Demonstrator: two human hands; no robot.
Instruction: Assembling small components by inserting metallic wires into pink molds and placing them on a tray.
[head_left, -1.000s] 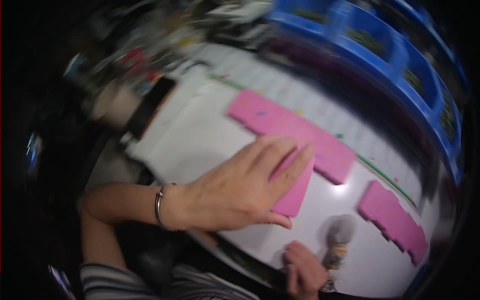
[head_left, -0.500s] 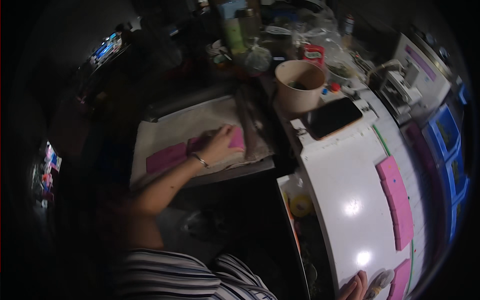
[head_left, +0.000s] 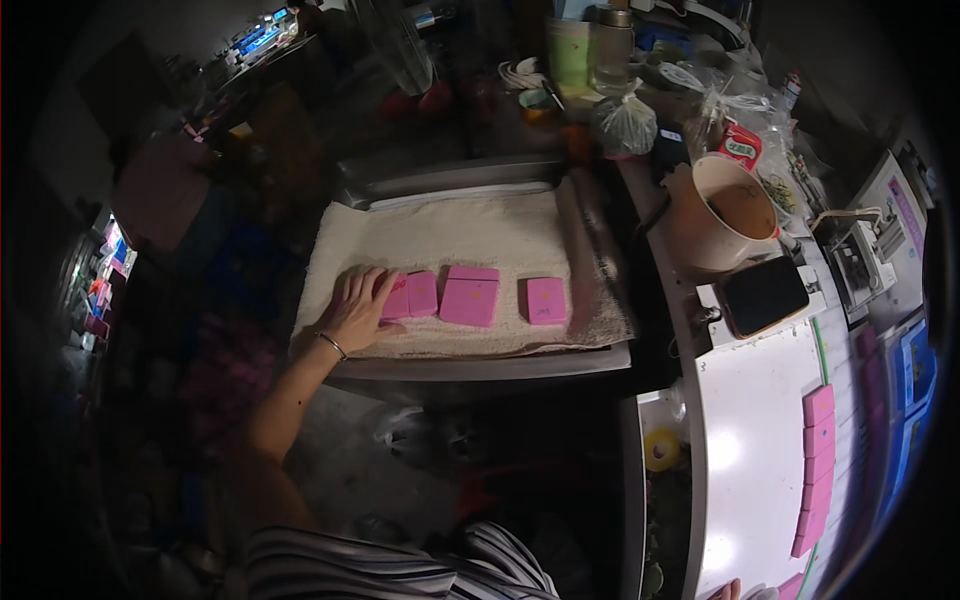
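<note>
My left hand (head_left: 357, 310) reaches out over a cream cloth (head_left: 440, 225) spread on a tray. Its thumb and fingers are closed round the left end of a row of flat pink blocks, on a pink block (head_left: 398, 297). Touching that one is another pink block (head_left: 423, 293). Beside it lies a larger pink piece (head_left: 470, 300) with a dark line across its top, and a single pink block (head_left: 546, 301) sits apart to the right. Just the fingertips of my right hand (head_left: 729, 590) show at the lower edge, over the white worktop; the rest is cut off.
Along the right side of the white worktop (head_left: 750, 440) runs a row of pink blocks (head_left: 817, 470). At its far end lie a black phone (head_left: 765, 297) and a beige pot (head_left: 705, 230). Blue bins (head_left: 915, 365) stand far right. A tape roll (head_left: 661, 450) sits in the drawer below.
My left hand has moved left along the cloth, leaving the right-hand pink block lying by itself. The view has shifted, and less of my right hand shows at the lower edge.
</note>
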